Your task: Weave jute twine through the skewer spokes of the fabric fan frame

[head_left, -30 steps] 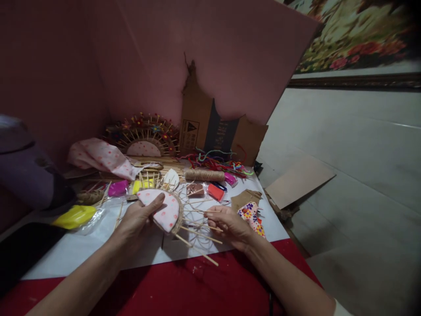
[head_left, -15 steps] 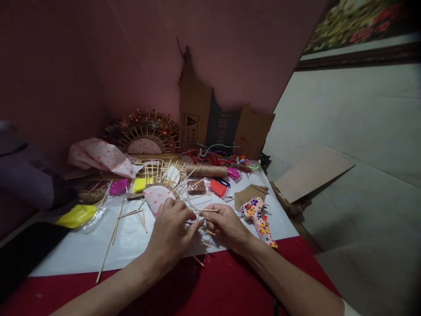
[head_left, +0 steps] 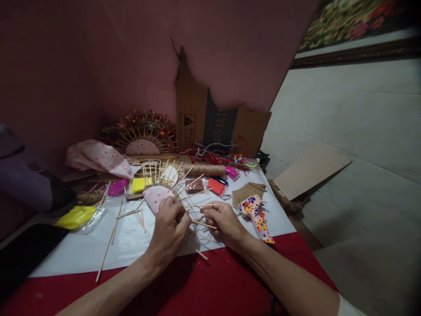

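Observation:
A half-round piece covered in white fabric with pink dots lies in front of me, thin wooden sticks fanning out from its curved edge. My left hand is closed on the right end of this piece, its fingertips partly hidden. Just right of it, my right hand has thumb and forefinger pinched beside the stick ends, on what looks like thin twine. Loose loops of the strand hang between the two hands. A short cut stick lies nearer to me.
A flowered glue gun lies right of my right hand, beside a cardboard scrap. Behind are a twine roll, clay packets, pipe cleaners and a similar decorated half-round. Loose sticks lie left.
My right hand has moved slightly away from my left, opening a gap where strand loops and stick ends now show. My left hand keeps its grip on the half-round piece.

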### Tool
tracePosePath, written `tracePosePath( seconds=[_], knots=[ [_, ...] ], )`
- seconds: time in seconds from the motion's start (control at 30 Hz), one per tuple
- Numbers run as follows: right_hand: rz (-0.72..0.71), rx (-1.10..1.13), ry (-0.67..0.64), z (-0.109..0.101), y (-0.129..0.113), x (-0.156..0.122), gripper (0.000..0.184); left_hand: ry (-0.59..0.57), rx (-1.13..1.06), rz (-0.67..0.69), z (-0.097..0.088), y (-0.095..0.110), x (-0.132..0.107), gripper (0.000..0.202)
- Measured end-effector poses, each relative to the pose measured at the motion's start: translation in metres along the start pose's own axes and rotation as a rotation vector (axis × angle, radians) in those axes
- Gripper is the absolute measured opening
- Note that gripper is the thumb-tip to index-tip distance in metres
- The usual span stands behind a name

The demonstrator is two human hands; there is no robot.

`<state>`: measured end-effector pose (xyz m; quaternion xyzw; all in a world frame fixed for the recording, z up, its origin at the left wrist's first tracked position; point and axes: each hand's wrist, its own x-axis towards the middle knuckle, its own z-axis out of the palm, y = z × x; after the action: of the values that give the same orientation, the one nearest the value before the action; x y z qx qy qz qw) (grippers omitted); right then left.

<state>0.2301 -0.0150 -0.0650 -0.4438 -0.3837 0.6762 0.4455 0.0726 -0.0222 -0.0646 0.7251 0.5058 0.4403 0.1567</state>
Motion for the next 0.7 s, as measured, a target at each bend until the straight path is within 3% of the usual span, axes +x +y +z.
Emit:
tracePosePath(
  seconds=[0.2, 0.53, 0.7],
  knots=[
    [0.002, -0.018, 0.021, 0.000, 0.002, 0.001, 0.017, 0.019, -0.148, -0.025, 0.001, -0.005, 0.001, 0.018],
    [-0.003, -0.002, -0.059, 0.000, -0.001, -0.003, 0.020, -0.058, 0.100, 0.143, 0.008, -0.008, 0.004, 0.013],
    [-0.006, 0.007, -0.096, 0.001, -0.003, -0.005, 0.020, -0.015, 0.082, 0.216, 0.013, -0.013, 0.005, 0.024]
  ],
)
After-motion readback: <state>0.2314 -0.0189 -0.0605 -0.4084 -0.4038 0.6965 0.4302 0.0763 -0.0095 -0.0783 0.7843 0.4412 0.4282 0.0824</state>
